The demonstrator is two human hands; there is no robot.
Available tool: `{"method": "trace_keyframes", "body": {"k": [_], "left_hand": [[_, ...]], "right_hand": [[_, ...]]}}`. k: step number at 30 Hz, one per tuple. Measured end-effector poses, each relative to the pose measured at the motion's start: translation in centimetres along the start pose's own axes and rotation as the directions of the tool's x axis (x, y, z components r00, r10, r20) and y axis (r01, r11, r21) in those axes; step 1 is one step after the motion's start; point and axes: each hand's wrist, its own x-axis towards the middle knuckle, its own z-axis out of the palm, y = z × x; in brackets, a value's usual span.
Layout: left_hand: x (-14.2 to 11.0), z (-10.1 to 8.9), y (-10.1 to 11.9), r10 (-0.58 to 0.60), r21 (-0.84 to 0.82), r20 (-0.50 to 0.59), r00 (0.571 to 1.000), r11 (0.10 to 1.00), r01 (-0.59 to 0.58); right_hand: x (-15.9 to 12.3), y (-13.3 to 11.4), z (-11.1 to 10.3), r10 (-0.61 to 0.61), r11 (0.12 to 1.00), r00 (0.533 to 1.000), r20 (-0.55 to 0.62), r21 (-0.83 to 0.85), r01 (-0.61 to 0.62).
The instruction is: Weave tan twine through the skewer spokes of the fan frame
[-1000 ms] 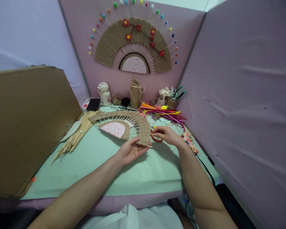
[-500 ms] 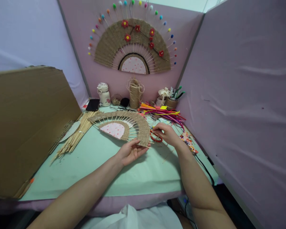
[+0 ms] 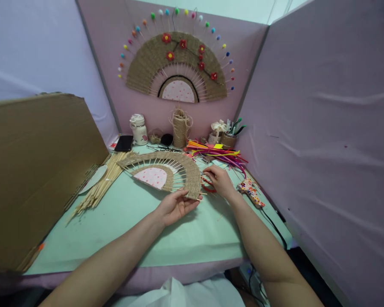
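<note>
A half-round fan [image 3: 192,175] of woven twine on thin sticks, with a pink dotted centre, is tilted over the table. My left hand [image 3: 176,207] grips its near right end, thumb on top and fingers beneath. By the fan's right edge, my right hand [image 3: 220,181] is closed in a pinch. Whatever its fingertips hold is too small to make out; it may be the twine or a stick end. Red-handled scissors [image 3: 208,186] lie just under and beside the right hand, partly hidden by it.
A finished fan [image 3: 141,68] with red flowers hangs on the back panel. Along the back stand a white bottle [image 3: 138,129], a twine spool [image 3: 180,128] and a pen cup [image 3: 228,140]. Bamboo sticks [image 3: 99,187] and cardboard [image 3: 45,179] are left; a flowered glue gun [image 3: 251,192] lies right.
My right hand has shifted slightly left, closer to the fan's edge, uncovering more of the glue gun. The left hand keeps its hold, and the view has tipped a little.
</note>
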Motion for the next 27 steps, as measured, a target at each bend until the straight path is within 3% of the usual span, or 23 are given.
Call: {"method": "trace_keyframes", "body": {"k": [7,11,16,19,23,27], "left_hand": [[-0.1,0.3,0.5,0.033,-0.14,-0.027,0.999,0.989,-0.037],[-0.4,0.8,1.0,0.071,-0.236,-0.075,0.995,0.968,-0.087],[-1.0,0.5,1.2,0.089,-0.264,-0.119,0.989,0.957,-0.117],[-1.6,-0.6,1.7,0.163,-0.3,-0.254,0.953,0.924,-0.238],[-1.8,-2.2,3.2,0.301,-0.285,-0.399,0.866,0.857,-0.429],[-1.1,-3.0,4.5,0.317,-0.216,-0.434,0.843,0.872,-0.439]], "right_hand": [[-0.4,0.2,1.5,0.251,0.944,0.961,0.117,0.188,-0.27],[-0.4,-0.1,2.2,0.336,0.818,0.918,0.212,0.418,-0.396],[-0.5,-0.9,2.4,0.431,0.663,0.848,0.307,0.53,-0.529],[-0.5,-1.2,2.5,0.442,0.616,0.838,0.319,0.572,-0.542],[-0.5,-1.0,2.7,0.426,0.604,0.848,0.314,0.599,-0.525],[-0.4,-1.1,2.7,0.411,0.616,0.848,0.335,0.584,-0.529]]}}
